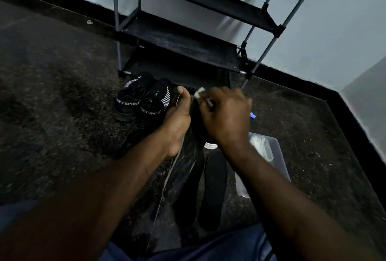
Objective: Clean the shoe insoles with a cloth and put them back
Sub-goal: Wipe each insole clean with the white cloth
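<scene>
- Two black insoles (215, 187) lie side by side on the dark floor (52, 93), close in front of the person.
- Above them the left hand (177, 118) grips a dark piece (196, 114), thumb raised along its edge; whether it is a shoe or an insole is too dim to tell.
- The right hand (226, 114), fingers curled, pinches a white cloth (198, 92) against that piece.
- Two black shoes (146, 102) stand just to the left, lettered "SPORT SPORT" in white.
- A clear box (279, 166) holding white wipes (261, 146) sits to the right.
- A black shoe rack (179, 39) stands behind.
</scene>
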`<state>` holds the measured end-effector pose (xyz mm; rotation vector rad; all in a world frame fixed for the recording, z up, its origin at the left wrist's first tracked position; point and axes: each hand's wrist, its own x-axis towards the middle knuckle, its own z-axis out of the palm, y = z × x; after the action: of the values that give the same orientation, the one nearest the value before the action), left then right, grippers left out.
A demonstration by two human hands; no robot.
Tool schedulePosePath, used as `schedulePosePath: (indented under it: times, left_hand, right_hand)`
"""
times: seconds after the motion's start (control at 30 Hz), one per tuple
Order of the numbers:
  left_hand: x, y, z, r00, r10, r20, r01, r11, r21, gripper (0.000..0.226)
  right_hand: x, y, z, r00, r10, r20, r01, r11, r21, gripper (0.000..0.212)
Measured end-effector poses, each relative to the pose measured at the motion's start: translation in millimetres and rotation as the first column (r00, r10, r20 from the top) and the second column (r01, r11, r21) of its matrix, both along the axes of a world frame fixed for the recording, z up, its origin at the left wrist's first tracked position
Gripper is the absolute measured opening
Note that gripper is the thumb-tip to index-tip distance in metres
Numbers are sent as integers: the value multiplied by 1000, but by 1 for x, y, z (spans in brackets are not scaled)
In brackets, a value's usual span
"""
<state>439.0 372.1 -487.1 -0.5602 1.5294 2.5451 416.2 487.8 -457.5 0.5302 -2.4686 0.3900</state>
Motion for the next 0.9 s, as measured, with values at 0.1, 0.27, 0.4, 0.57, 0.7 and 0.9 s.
schedulePosePath:
  times: [0.1, 0.27, 0.4, 0.57, 0.7, 0.9]
  left_hand:
    - [-3, -4, -3, 998, -23, -58, 28, 995, 99, 102]
    - [-5, -12, 5, 993, 112, -31, -111, 993, 37, 75]
    - [-6, -19, -2, 996, 70, -58, -69, 997, 24, 100]
    - [-4, -16, 1, 998, 66, -11, -65, 996, 53, 88]
    - [-3, -11, 1, 999, -24, -39, 26, 998, 59, 84]
    - [-2, -18, 1, 997, -35, -70, 31, 998, -56, 80]
  right_hand:
    - [-13, 1, 13, 998, -56, 32, 55, 998, 6, 16]
    - [1, 1, -2, 998, -35, 42, 33, 998, 51, 12]
    - [26, -3, -21, 994, 82, 72, -87, 994, 70, 14]
    - [15, 3, -11, 1000, -18, 16, 18, 1000, 20, 9]
    - [-4, -1, 7, 996, -69, 51, 75, 990, -122, 16]
    - [10, -16, -12, 991, 98, 88, -75, 968, -239, 17]
